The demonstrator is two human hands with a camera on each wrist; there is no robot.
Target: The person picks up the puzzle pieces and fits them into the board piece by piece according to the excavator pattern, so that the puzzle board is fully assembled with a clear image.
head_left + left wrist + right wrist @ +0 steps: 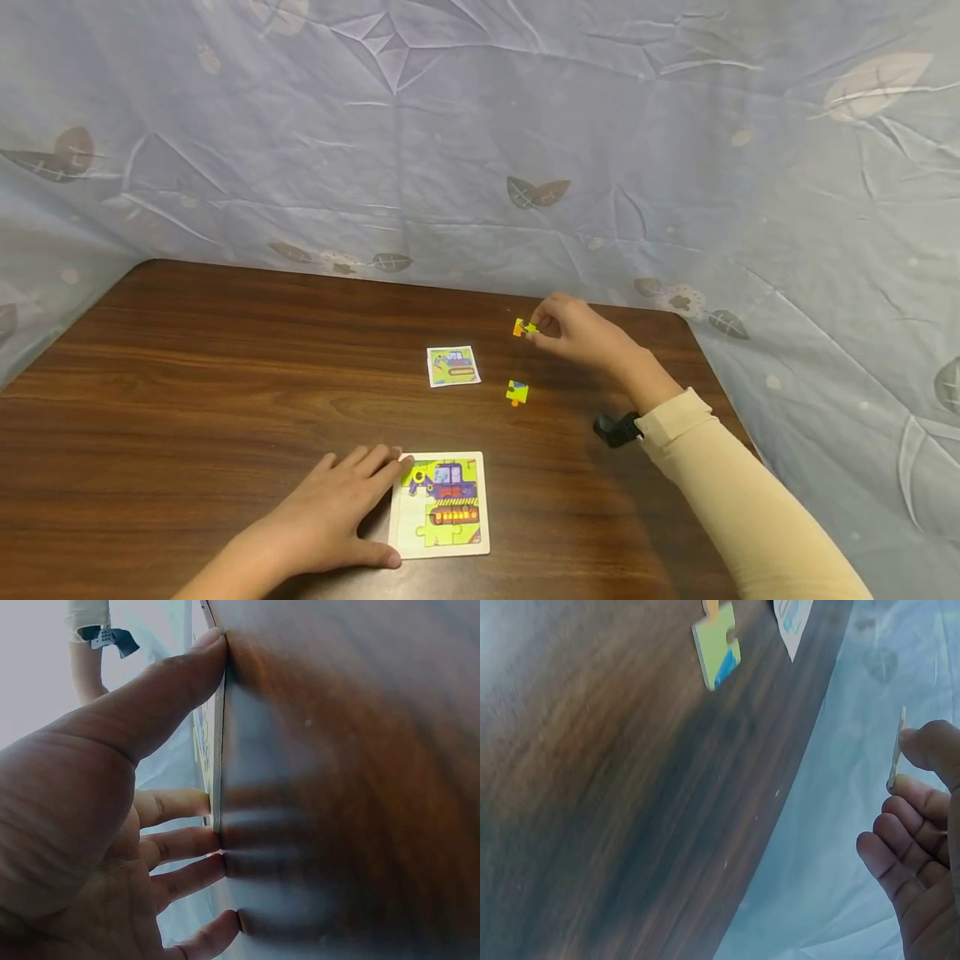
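Note:
A white-framed puzzle board (pixel 442 508) with a partly built digger picture lies near the table's front edge. My left hand (pixel 337 508) rests flat beside it, fingers straight, fingertips and thumb touching the board's left edge (pixel 218 750). My right hand (pixel 573 327) is raised over the far right of the table and pinches a small yellow and orange puzzle piece (pixel 524 327) between thumb and fingers; the piece shows edge-on (pixel 895 754) in the right wrist view. Another loose piece (pixel 516 391), yellow-green with blue (pixel 717 646), lies on the table below that hand.
A small reference card (pixel 453 366) showing the digger lies on the brown wooden table (pixel 187 375) behind the board. A pale blue leaf-patterned cloth (pixel 480 125) hangs behind and to the right of the table.

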